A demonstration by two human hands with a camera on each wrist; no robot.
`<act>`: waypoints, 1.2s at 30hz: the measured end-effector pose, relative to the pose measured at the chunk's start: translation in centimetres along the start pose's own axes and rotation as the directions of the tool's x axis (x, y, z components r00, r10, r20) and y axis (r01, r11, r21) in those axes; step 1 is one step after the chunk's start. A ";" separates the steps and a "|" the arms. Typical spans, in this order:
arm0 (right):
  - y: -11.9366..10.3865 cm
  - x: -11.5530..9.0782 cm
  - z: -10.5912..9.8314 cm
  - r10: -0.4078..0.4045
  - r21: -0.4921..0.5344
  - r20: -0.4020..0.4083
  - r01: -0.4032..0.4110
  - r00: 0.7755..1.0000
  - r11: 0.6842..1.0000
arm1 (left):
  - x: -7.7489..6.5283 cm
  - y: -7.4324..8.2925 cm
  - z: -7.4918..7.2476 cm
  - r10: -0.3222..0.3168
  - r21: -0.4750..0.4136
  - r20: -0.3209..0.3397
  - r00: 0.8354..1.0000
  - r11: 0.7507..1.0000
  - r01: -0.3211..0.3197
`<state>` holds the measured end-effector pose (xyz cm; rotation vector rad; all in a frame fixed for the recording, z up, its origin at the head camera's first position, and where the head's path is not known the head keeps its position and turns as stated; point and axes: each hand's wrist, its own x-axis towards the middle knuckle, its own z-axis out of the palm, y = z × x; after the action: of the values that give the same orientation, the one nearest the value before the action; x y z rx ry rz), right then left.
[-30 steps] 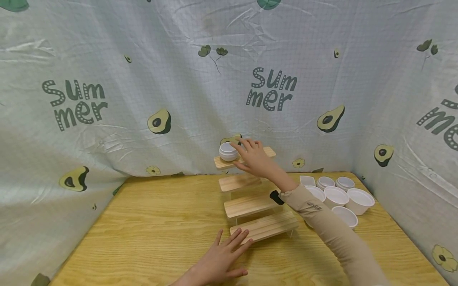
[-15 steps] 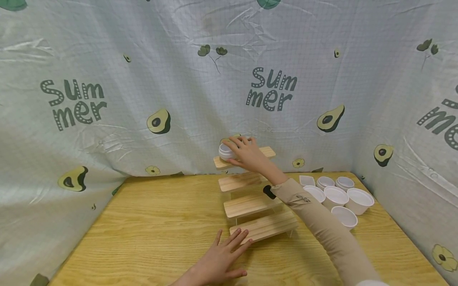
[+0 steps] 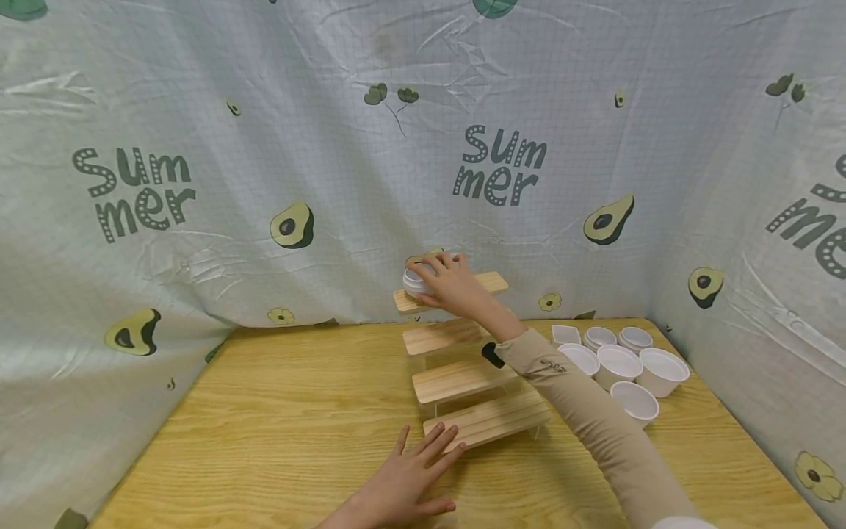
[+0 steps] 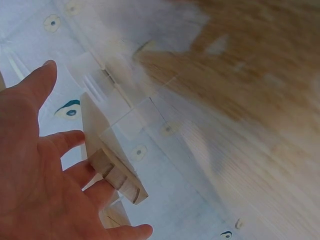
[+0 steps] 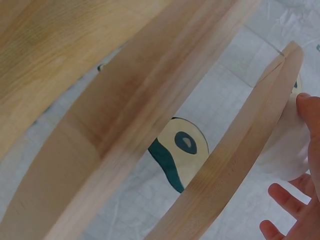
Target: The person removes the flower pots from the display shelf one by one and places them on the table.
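A small round white tub [image 3: 413, 283] sits at the left end of the top shelf [image 3: 490, 282] of a stepped wooden display stand. My right hand [image 3: 453, 289] grips it from the right, thumb low on its side and fingers over the rim. In the right wrist view the tub [image 5: 286, 146] shows beside the shelf edge, partly hidden by the hand. My left hand [image 3: 408, 476] lies with spread, straight fingers on the left front end of the bottom shelf [image 3: 501, 420]. The left wrist view shows fingertips touching that shelf's wooden edge [image 4: 118, 172].
Several white tubs [image 3: 619, 363] and a square white container [image 3: 566, 335] stand on the wooden table [image 3: 297, 411], right of the stand. Behind hangs a printed cloth [image 3: 370, 184]. Clear supports join the stand's shelves. My right sleeve [image 3: 581, 404] crosses over the table beside the tubs.
My right hand has moved slightly left, its fingers closing further over the tub on the top shelf; the sleeve has shifted left too. The left hand has stayed put.
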<state>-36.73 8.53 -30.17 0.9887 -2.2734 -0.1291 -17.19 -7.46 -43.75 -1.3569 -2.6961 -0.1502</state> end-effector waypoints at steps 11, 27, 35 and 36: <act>-0.3 -0.2 0.0 -0.022 -0.017 -0.031 0.021 0.999 1.000 | 0.0 0.0 0.1 0.002 0.000 -0.004 1.000 1.000 -0.002; -0.2 -2.8 -1.0 -0.018 0.003 -0.078 0.018 0.997 1.000 | -0.1 -0.2 0.6 0.012 0.039 -0.033 0.999 0.999 -0.011; -0.1 -4.7 -1.6 -0.030 -0.001 -0.114 0.030 0.993 1.000 | -0.2 -0.1 0.5 0.017 0.041 -0.040 0.999 0.999 -0.015; -0.1 -4.9 -1.7 -0.031 0.000 -0.112 0.031 0.993 1.000 | -0.2 -0.1 0.4 0.018 0.048 -0.043 0.999 0.999 -0.016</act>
<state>-33.22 12.11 -31.44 1.0072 -2.1580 -0.0824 -17.18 -7.61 -44.22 -1.3465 -2.6344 -0.1119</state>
